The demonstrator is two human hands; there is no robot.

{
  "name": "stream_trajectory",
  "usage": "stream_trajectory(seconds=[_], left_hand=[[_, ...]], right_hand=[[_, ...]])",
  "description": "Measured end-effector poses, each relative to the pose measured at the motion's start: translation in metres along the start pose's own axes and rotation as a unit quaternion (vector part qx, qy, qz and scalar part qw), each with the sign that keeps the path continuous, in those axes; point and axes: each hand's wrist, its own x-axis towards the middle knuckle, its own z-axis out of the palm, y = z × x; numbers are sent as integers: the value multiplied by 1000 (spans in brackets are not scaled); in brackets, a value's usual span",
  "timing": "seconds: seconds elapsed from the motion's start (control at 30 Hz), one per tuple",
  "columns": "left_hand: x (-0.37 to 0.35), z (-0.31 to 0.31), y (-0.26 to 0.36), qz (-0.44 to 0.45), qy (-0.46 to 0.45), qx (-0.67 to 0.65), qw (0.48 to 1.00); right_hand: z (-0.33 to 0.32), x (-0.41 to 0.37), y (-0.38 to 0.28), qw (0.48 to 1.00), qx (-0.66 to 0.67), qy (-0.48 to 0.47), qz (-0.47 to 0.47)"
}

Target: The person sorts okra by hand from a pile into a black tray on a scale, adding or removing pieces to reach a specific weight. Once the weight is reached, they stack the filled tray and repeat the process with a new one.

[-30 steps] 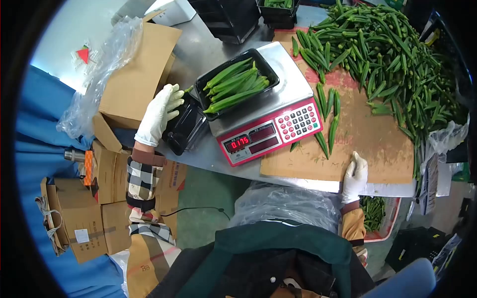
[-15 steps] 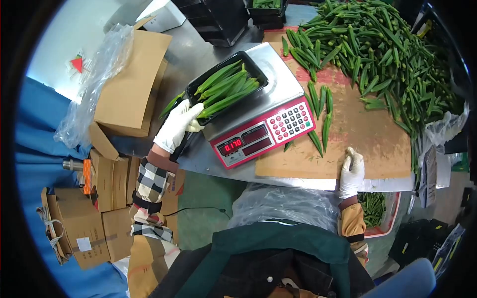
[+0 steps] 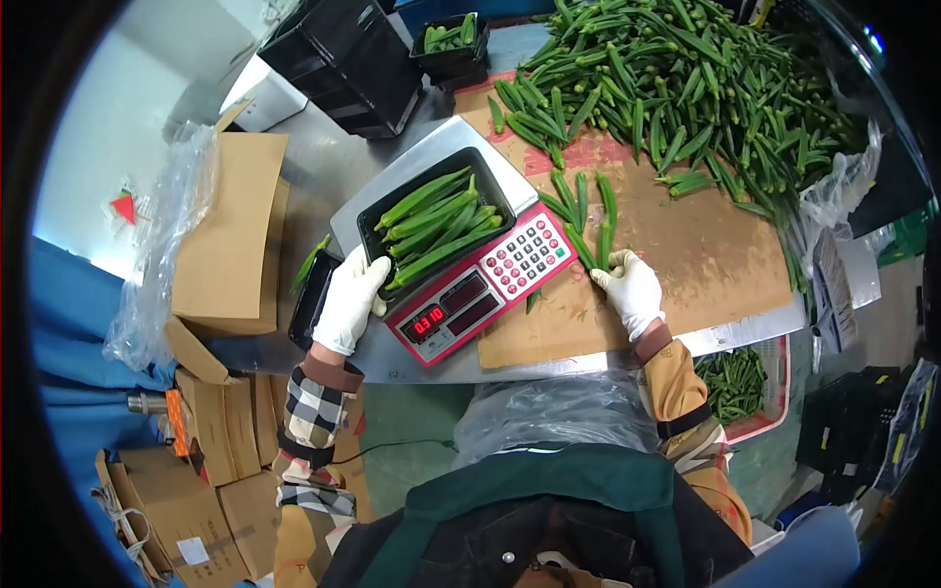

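A black plastic tray [image 3: 495, 169] of green okra pods [image 3: 431, 225] sits tilted in view on a red and silver digital scale [image 3: 524, 260], whose display reads 0.310. My left hand [image 3: 351, 302], in a white glove, is at the tray's near left corner, thumb over the rim and fingers curled; its fingertips are partly hidden. On the cardboard sheet right of the scale, my gloved right hand [image 3: 632, 294] pinches the near end of an okra pod [image 3: 580, 247]. Another long pod [image 3: 606, 211] lies beside that one, close to my fingertips.
A large okra heap [image 3: 676, 88] covers the back right of the cardboard sheet [image 3: 706, 284]. Left of the scale stand a second black tray [image 3: 312, 289] and an open carton [image 3: 221, 230]. Stacked black trays [image 3: 343, 69] and a filled tray [image 3: 451, 49] stand behind.
My right hand has moved left and away from me, from the table's front edge to the okra pods. The display went from 0.170 to 0.310. The whole view has shifted.
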Motion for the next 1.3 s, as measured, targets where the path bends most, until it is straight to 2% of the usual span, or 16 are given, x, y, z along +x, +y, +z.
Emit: stream_trajectory(seconds=[0.17,0.2,0.3,0.37,0.4,0.5,0.6,0.7,0.77,0.9,0.97,1.0,1.17,1.3], left_hand=[[0,-1,-6,1,6,-7,1000],[1,-1,-6,-2,8,-6,1000],[4,-4,-12,1,1,4,1000],[2,0,-7,2,0,-9,1000],[2,2,-4,6,-2,-16,1000],[0,3,-1,-4,-2,-19,1000],[-4,4,7,-47,-6,-21,999],[-3,0,9,-107,-25,-58,992],[1,-4,14,-122,-34,-58,990],[29,-15,32,-118,-42,-78,989],[61,-17,44,-113,-42,-93,988],[80,-16,50,-109,-29,-92,989],[198,-27,69,-111,-27,-73,991],[283,-24,70,-154,-16,18,988]], right_hand=[[-5,12,10,990,134,-29,26],[-4,12,6,981,192,7,10],[-27,-9,-62,940,286,124,-139],[-36,-12,-100,932,228,133,-249],[-38,-11,-119,904,165,189,-345],[-23,-4,-149,880,70,141,-447],[-7,-2,-154,893,54,80,-440],[-1,-7,-127,885,92,158,-429],[1,-10,-96,909,90,169,-370],[4,-11,-19,952,-9,181,-247],[15,-7,20,956,-36,193,-218],[14,-8,26,950,-28,190,-244],[9,-5,17,961,-45,168,-215],[10,-2,20,962,-32,165,-216]])
